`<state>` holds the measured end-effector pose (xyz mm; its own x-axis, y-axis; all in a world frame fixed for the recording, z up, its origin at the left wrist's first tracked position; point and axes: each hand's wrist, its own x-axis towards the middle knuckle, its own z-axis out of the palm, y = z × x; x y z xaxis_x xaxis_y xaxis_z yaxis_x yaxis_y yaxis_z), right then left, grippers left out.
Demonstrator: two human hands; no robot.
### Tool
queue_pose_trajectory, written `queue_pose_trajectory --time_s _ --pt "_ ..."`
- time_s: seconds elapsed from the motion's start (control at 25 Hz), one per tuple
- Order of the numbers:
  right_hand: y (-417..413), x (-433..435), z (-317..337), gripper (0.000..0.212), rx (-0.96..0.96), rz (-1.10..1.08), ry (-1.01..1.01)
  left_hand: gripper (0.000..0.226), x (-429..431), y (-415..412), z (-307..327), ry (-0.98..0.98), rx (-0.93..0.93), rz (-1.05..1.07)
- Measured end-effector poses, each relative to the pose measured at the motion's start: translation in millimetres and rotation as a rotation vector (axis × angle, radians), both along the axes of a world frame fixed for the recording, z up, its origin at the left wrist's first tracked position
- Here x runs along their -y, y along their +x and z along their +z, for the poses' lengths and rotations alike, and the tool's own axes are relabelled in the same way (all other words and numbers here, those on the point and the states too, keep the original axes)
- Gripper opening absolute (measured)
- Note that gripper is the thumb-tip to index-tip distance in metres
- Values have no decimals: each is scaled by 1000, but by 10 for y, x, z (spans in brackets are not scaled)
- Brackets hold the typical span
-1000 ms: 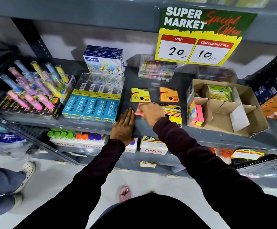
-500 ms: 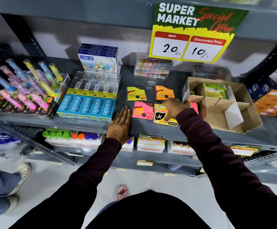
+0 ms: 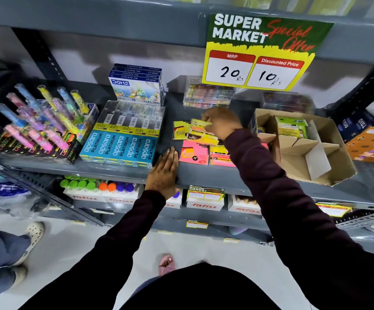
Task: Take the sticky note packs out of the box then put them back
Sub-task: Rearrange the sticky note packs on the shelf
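Observation:
An open cardboard box [image 3: 329, 139] with dividers stands on the right of the grey shelf [image 3: 203, 175]; a green pack [image 3: 291, 127] lies in its back compartment. Beside it on the shelf lie sticky note packs: a yellow one [image 3: 178, 130], a pink one [image 3: 193, 153] and a yellow-pink stack [image 3: 220, 155]. My right hand [image 3: 222, 123] is raised over them, shut on a yellow sticky note pack [image 3: 201, 130], blurred by motion. My left hand [image 3: 163, 173] lies flat, fingers apart, on the shelf's front edge, just left of the pink pack.
Blue Apsara pencil boxes [image 3: 123, 146] and a Doms box [image 3: 136, 86] sit left of the packs, with highlighters [image 3: 38, 121] farther left. A price sign [image 3: 259, 52] hangs above. Orange boxes [image 3: 371, 144] lie right of the cardboard box. A person's feet [image 3: 25, 242] stand at lower left.
My right hand put a pink pack down on the shelf, went toward the box, and now is raised farther back holding a yellow pack. My left hand stayed put.

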<state>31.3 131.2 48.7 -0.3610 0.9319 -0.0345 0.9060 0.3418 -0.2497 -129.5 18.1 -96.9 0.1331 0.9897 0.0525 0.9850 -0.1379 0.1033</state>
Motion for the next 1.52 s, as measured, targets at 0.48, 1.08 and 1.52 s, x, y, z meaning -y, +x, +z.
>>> queue_pose_trajectory --time_s 0.48,1.08,1.52 --pt "-374 13 -586 28 114 100 62 103 -9 -28 -1 -59 -11 -8" --pt "549 77 -526 69 327 20 -289 112 -16 -36 -18 -72 -1 -4" --pt "237 176 -10 26 61 -8 -35 102 -8 -19 -7 -43 26 7"
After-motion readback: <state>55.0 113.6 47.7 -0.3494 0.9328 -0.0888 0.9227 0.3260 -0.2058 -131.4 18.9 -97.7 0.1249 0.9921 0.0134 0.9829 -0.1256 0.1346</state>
